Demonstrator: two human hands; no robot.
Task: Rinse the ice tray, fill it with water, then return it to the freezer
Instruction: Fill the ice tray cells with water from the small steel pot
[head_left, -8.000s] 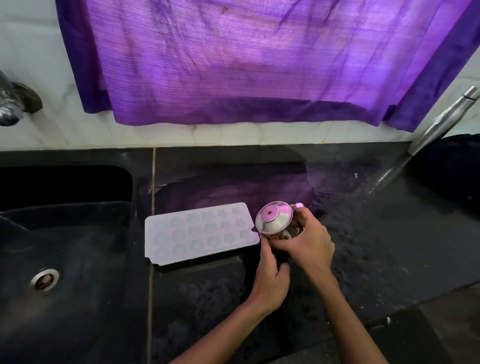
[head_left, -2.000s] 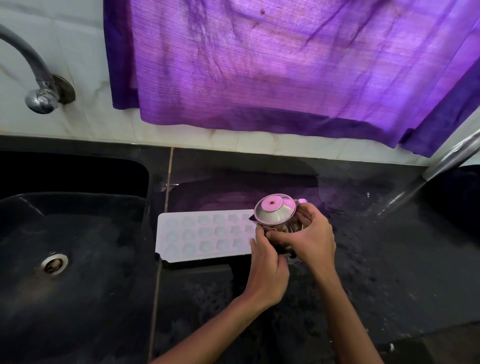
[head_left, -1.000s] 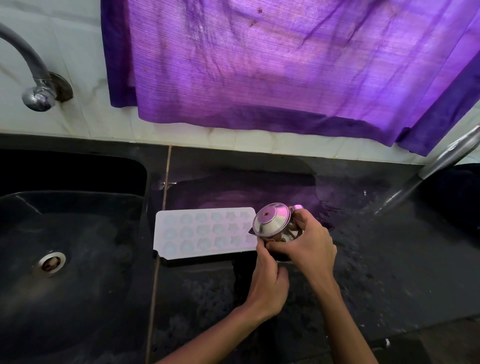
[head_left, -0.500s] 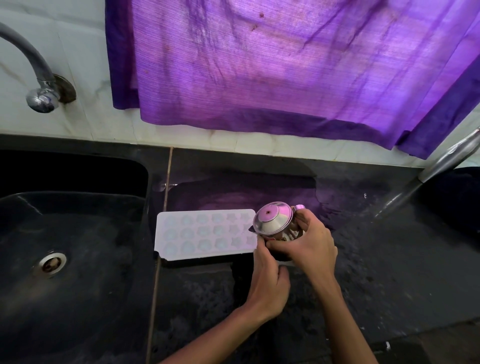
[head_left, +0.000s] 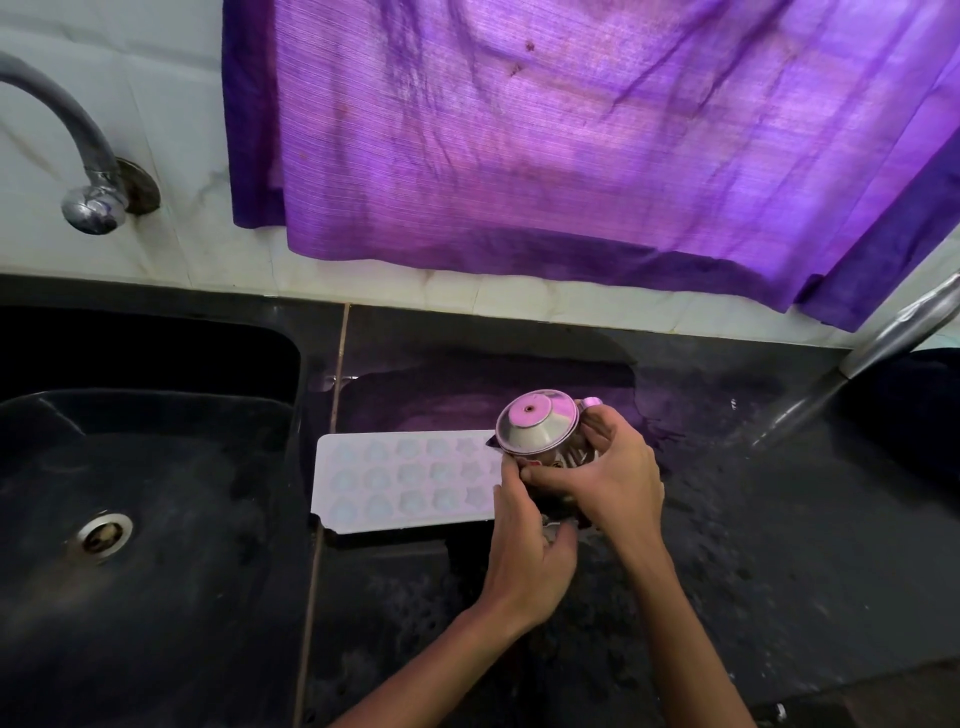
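Observation:
A white ice tray (head_left: 405, 480) with several shaped pockets lies flat on the black counter, just right of the sink. Over its right end I hold a small steel cup (head_left: 537, 422) tipped over, its base facing me. My right hand (head_left: 608, 475) grips the cup's body from the right. My left hand (head_left: 530, 540) sits below, its fingers curled at the cup's lower side near the rim. The cup's mouth and the tray's right end are hidden behind my hands.
A black sink (head_left: 130, 519) with a metal drain (head_left: 104, 530) lies to the left, under a curved tap (head_left: 85, 171). A purple curtain (head_left: 597, 135) hangs over the tiled wall. A metal pipe (head_left: 893, 332) slants in at the right. The wet counter (head_left: 779, 519) stretches right.
The cup stays tipped over the tray's right end in both hands; only small shifts of the cup and the view, with the tray in place.

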